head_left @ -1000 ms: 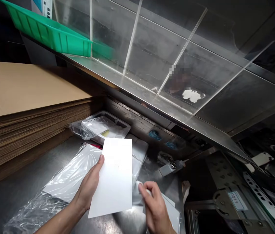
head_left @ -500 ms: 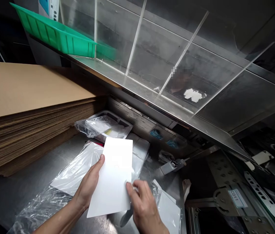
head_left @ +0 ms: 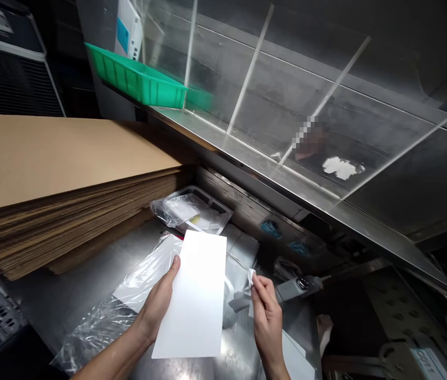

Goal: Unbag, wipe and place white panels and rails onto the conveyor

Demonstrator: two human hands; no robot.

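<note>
My left hand [head_left: 159, 307] grips a flat white rectangular panel [head_left: 195, 295] by its left edge, thumb on the face. The panel is tilted up toward me above the metal table [head_left: 104, 253]; its back is hidden. To the right of the panel and apart from it, my right hand [head_left: 268, 319] pinches a small crumpled white cloth [head_left: 251, 275] between thumb and fingers. Clear plastic film [head_left: 92, 330] with white sheets [head_left: 148, 269] under it lies left of the panel. More white sheets [head_left: 297, 356] are partly hidden beyond my right hand.
A tall stack of cardboard [head_left: 89, 200] stands at the left. Behind the panel sits a grey tray [head_left: 225, 211] with plastic and papers. A bottle [head_left: 295, 288] lies at the right. Overhead runs a metal shelf [head_left: 247, 171] bearing a green bin [head_left: 144, 87].
My right hand has moved up and away from the panel's right edge, and the cloth now shows in its fingers. The panel stays in my left hand. The view has shifted left.
</note>
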